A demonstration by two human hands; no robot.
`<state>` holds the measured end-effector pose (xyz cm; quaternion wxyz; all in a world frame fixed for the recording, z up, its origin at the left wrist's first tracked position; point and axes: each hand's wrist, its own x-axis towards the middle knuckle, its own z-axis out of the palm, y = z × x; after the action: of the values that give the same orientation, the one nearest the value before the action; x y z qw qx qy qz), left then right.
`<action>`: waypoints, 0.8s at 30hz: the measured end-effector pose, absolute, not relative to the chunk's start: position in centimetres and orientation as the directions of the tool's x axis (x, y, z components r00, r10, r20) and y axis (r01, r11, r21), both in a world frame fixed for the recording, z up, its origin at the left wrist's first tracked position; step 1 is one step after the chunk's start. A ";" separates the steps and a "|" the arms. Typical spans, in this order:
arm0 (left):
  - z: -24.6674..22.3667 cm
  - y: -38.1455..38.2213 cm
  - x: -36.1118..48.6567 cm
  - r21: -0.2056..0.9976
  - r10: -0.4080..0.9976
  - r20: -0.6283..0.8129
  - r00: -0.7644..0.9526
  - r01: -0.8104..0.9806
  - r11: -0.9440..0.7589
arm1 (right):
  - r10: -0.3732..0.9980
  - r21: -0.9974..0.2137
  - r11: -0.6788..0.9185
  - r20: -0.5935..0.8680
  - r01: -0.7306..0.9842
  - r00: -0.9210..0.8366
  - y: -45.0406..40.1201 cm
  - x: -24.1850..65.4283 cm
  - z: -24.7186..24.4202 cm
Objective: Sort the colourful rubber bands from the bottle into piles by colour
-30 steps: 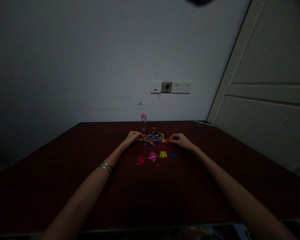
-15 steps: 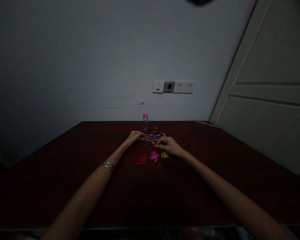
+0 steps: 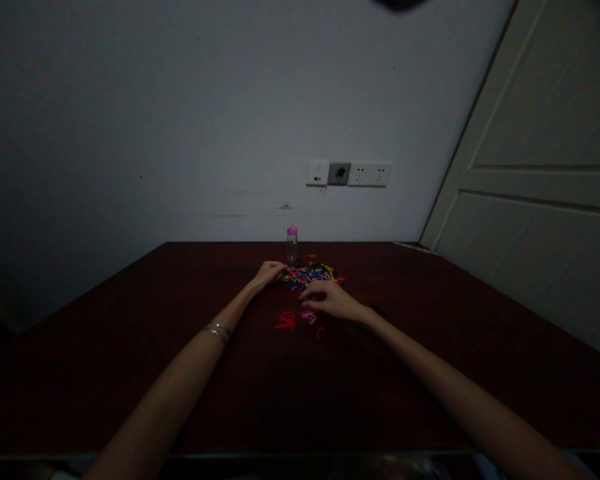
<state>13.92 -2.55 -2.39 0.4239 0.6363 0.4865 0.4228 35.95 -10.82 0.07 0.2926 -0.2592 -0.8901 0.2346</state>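
A loose heap of small multicoloured plastic clips shaped like safety pins (image 3: 313, 274) lies toward the back of the dark red table (image 3: 260, 387). My left hand (image 3: 270, 272) rests at the heap's left edge, fingers bent together. Whatever its fingertips may hold is too small to make out. In front of the heap, my right hand (image 3: 327, 298) hovers with thumb and fingers curled toward each other, just above a small group of pink clips (image 3: 309, 316). Anything in that pinch cannot be made out. A group of red clips (image 3: 286, 321) lies to the left, and one single pink clip (image 3: 321, 332) sits nearer me.
Behind the heap stands a clear bottle with a pink cap (image 3: 292, 244), close to the wall. A lone yellowish clip (image 3: 309, 256) lies beside it. Sockets (image 3: 369, 175) are set in the wall, and a pale door (image 3: 540, 187) stands at the right.
My right hand has moved left and a little toward me, from the heap's front edge to over the pink clips, now covering the yellow group. My left hand has stayed put.
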 end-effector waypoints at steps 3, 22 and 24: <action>-2.5 -2.5 13.9 0.953 0.982 0.120 0.149 0.260 -0.156 | 0.753 -0.680 0.598 0.295 0.424 -0.588 -8.3 39.2 0.4; -0.7 -2.6 14.0 0.980 0.989 0.139 0.058 0.139 -0.145 | 0.868 -0.597 0.470 0.177 0.650 -0.464 -2.3 45.6 -2.7; -0.2 -2.5 14.3 0.978 0.986 0.157 0.065 0.132 -0.164 | 0.863 -0.579 0.477 0.165 0.661 -0.478 -2.1 45.5 -2.5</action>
<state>14.25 -2.53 -0.21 0.4361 0.5851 0.4773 0.4895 45.52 -2.07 -2.53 0.2243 -0.4592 -0.8295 0.2251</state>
